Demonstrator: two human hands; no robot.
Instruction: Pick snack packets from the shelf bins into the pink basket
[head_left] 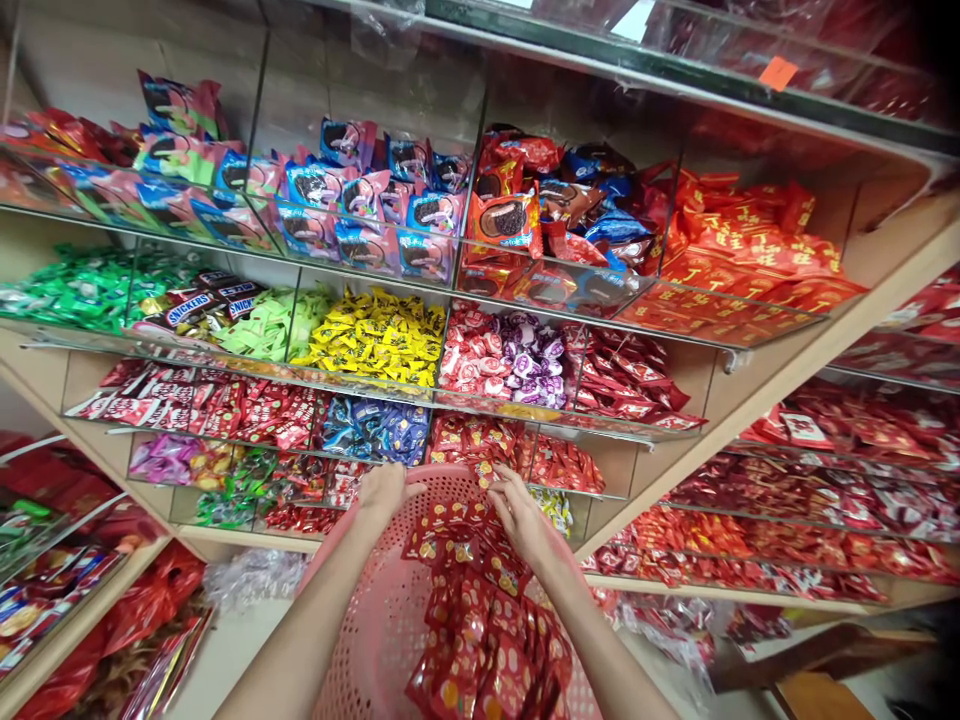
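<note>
A pink perforated basket is held up against the lower shelves, with many red candy packets inside it. My left hand is at the basket's far left rim, fingers closed over the edge and the thumb pointing right. At the far right part of the rim, my right hand has its fingers bent around a small red packet. Just beyond the rim lies a shelf compartment of similar red packets.
Clear-fronted shelves hold yellow packets, blue packets, purple sweets and wrapped cookies. More candy shelves stand at the right. A wooden stool-like piece and plastic bags are low down.
</note>
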